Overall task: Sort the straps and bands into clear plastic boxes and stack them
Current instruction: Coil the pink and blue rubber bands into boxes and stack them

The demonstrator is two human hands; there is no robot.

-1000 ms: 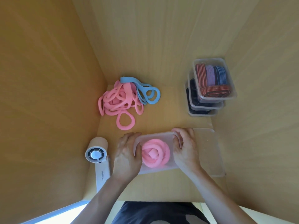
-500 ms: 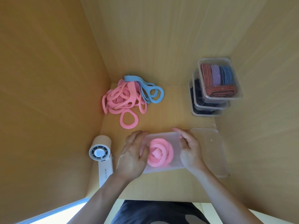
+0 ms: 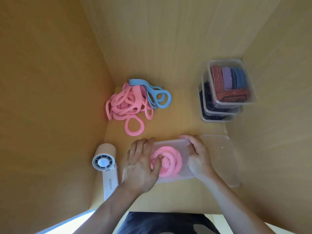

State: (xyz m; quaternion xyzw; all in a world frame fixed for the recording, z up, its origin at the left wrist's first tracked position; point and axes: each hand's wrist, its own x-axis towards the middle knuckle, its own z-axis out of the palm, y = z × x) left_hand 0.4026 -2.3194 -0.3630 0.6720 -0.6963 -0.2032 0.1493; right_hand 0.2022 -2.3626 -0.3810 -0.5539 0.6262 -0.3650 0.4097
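Both hands were down on the job at the near edge of the worktop [image 3: 177,122]. The clear plastic box [image 3: 175,179] sat flat between them, right in front of the person, with a pink band [image 3: 171,160] coiled up inside it like a snail shell. The left hand [image 3: 140,163] lay across the box's left end with its fingers fairly straight over the rim and the thumb tip pushed into the middle of the coil: pressing, not clenched. The right hand [image 3: 196,156] had its fingers curled over the far right corner of the box, gripping that wall.

Just right of the box, touching or nearly touching the right hand, a flat clear lid [image 3: 222,159] lay on the worktop against the right wall. Further back in the right corner stood a stack of three boxes [image 3: 219,114]. The top one was packed with rolled straps [image 3: 228,81] in red stripes, purple and blue stripes; the two beneath held dark things, too shadowed to tell.

Over in the back left corner waited a tangled heap of pink bands [image 3: 126,103], one loop [image 3: 134,126] spilling out toward the person, with blue bands [image 3: 158,97] draped along the heap's right side. Left of the left hand, close beside it, a white handheld fan [image 3: 104,164] lay on the worktop, grille facing up.
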